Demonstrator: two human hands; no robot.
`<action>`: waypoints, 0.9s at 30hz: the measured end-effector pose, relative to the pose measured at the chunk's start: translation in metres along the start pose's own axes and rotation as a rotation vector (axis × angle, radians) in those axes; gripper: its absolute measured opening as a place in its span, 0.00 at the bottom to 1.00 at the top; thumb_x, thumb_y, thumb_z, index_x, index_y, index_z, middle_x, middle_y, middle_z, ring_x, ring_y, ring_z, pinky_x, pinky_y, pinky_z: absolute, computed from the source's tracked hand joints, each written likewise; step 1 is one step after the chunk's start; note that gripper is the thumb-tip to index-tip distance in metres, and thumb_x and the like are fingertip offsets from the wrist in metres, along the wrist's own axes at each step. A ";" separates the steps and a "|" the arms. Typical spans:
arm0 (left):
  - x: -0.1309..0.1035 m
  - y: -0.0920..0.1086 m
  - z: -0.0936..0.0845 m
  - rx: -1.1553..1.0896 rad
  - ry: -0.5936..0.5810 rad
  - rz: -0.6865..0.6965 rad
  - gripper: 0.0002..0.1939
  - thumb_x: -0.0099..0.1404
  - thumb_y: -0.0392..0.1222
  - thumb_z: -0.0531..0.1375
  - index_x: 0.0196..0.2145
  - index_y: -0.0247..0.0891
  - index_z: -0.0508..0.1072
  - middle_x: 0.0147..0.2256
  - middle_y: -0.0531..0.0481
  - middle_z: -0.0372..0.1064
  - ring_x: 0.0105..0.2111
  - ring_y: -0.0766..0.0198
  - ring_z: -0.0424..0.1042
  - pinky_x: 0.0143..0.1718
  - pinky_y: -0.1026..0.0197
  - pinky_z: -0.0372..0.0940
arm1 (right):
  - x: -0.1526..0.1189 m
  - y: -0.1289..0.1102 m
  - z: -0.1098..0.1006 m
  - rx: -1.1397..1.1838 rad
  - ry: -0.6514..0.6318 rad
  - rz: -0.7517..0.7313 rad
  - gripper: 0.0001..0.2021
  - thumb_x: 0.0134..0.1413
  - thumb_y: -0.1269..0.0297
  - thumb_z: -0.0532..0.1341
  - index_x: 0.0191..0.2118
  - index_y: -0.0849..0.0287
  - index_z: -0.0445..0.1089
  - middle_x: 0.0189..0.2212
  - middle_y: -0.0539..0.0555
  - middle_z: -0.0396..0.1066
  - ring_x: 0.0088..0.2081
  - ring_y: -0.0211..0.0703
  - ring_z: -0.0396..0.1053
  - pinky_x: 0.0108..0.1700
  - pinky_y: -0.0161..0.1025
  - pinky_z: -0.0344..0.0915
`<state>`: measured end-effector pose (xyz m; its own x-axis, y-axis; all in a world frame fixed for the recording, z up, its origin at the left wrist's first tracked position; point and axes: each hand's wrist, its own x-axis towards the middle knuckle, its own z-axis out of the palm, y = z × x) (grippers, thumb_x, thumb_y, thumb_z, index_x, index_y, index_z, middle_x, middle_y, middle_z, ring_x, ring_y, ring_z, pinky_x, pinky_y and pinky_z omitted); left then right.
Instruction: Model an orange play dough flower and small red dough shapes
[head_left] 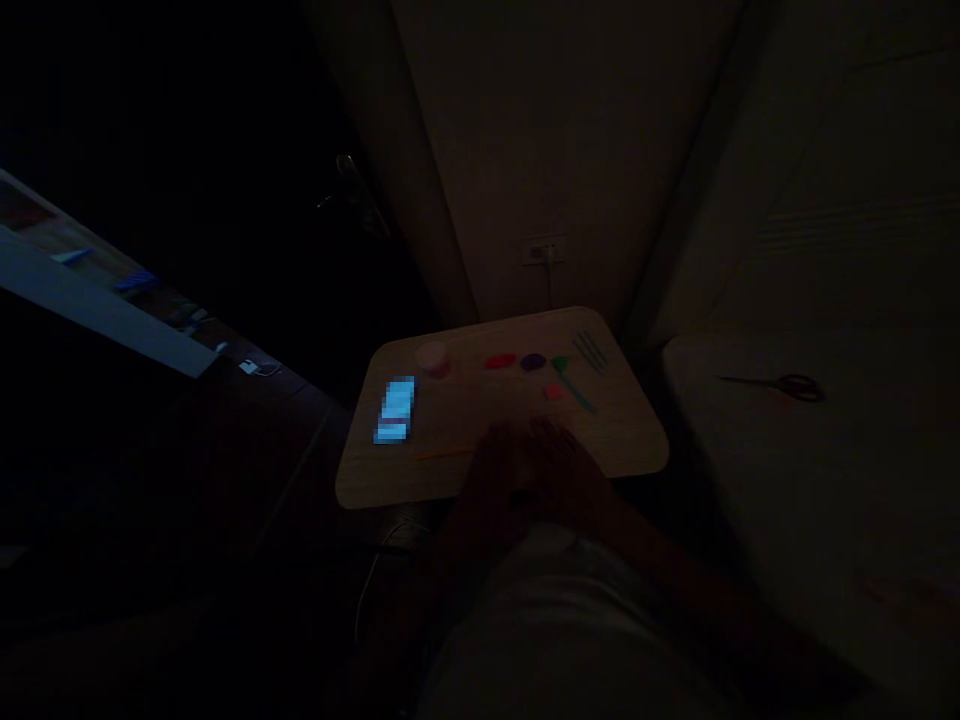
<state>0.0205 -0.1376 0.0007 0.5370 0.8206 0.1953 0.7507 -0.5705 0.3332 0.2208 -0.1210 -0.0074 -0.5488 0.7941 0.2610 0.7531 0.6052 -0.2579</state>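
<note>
Tabletop (630, 440) of pale wood grain, rounded at the corners, seen in near-darkness

In the head view, the left hand (490, 465) is seen at six o'clock, its grip impossible to tell; the right hand (559, 460), between four and five, is spread with fingers outstretched. Beside the left, a thin orange stick (442, 455) is laid at eight. Near the right fingertips, a small pink square (553, 391) is placed between two and three, beside a long-handled green tool (579, 393).

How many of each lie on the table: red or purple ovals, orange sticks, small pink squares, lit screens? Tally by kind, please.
Ovals: 2, a red oval and a purple oval
Orange stick: 1
Pink square: 1
Lit screen: 1
Total: 5
</note>
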 end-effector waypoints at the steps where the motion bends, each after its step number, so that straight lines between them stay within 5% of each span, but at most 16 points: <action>1: -0.004 0.003 -0.001 0.001 -0.008 -0.005 0.51 0.67 0.58 0.60 0.74 0.32 0.38 0.73 0.28 0.36 0.74 0.38 0.35 0.70 0.31 0.45 | -0.004 0.000 -0.001 0.010 0.000 -0.005 0.32 0.65 0.61 0.59 0.70 0.69 0.57 0.72 0.71 0.49 0.73 0.64 0.45 0.70 0.61 0.49; 5: -0.013 0.001 -0.010 -0.012 -0.017 -0.022 0.46 0.69 0.55 0.58 0.74 0.37 0.40 0.73 0.34 0.41 0.73 0.42 0.42 0.70 0.34 0.49 | -0.010 0.003 -0.006 0.062 0.028 -0.002 0.28 0.66 0.65 0.55 0.70 0.61 0.58 0.71 0.65 0.53 0.71 0.60 0.51 0.69 0.62 0.52; 9: -0.018 -0.027 -0.026 0.049 0.167 -0.159 0.33 0.73 0.42 0.51 0.72 0.39 0.49 0.70 0.38 0.52 0.70 0.47 0.53 0.69 0.38 0.53 | 0.001 0.013 -0.013 0.166 0.167 0.084 0.24 0.67 0.69 0.51 0.66 0.62 0.64 0.64 0.64 0.65 0.63 0.55 0.63 0.64 0.55 0.60; 13: -0.023 -0.058 -0.037 0.158 0.223 -0.261 0.20 0.70 0.40 0.53 0.58 0.38 0.70 0.60 0.37 0.67 0.62 0.44 0.63 0.65 0.37 0.57 | 0.013 0.024 -0.016 0.143 0.242 0.143 0.18 0.65 0.68 0.55 0.57 0.65 0.72 0.56 0.65 0.71 0.56 0.58 0.65 0.59 0.54 0.63; 17: -0.021 -0.070 -0.046 0.112 0.198 -0.309 0.11 0.69 0.39 0.54 0.44 0.37 0.75 0.48 0.38 0.73 0.51 0.45 0.70 0.57 0.40 0.63 | 0.023 0.031 -0.012 0.118 0.220 0.142 0.11 0.64 0.69 0.56 0.44 0.62 0.76 0.48 0.64 0.74 0.50 0.58 0.66 0.55 0.53 0.64; 20: -0.010 -0.071 -0.052 -0.112 0.254 -0.429 0.08 0.69 0.42 0.55 0.40 0.39 0.73 0.39 0.43 0.74 0.41 0.51 0.72 0.48 0.47 0.67 | 0.035 0.036 -0.010 0.212 0.257 0.172 0.12 0.66 0.67 0.54 0.42 0.62 0.75 0.42 0.63 0.75 0.46 0.55 0.68 0.51 0.50 0.65; 24: 0.018 -0.071 -0.054 -0.688 0.449 -0.545 0.08 0.64 0.45 0.62 0.39 0.41 0.69 0.32 0.51 0.72 0.31 0.61 0.71 0.33 0.60 0.67 | 0.064 0.037 -0.008 0.589 0.345 0.262 0.11 0.65 0.62 0.55 0.42 0.60 0.73 0.37 0.58 0.76 0.39 0.49 0.72 0.43 0.44 0.68; 27: 0.041 -0.071 -0.047 -1.179 0.389 -0.567 0.18 0.54 0.43 0.68 0.41 0.40 0.68 0.31 0.53 0.72 0.25 0.64 0.70 0.26 0.63 0.65 | 0.088 0.033 0.002 0.899 0.355 0.265 0.11 0.61 0.57 0.60 0.42 0.58 0.72 0.35 0.54 0.77 0.36 0.46 0.74 0.39 0.41 0.69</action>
<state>-0.0284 -0.0618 0.0289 -0.0213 0.9985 -0.0510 -0.0463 0.0499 0.9977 0.1965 -0.0313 0.0053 -0.1522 0.9358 0.3180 0.2014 0.3443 -0.9170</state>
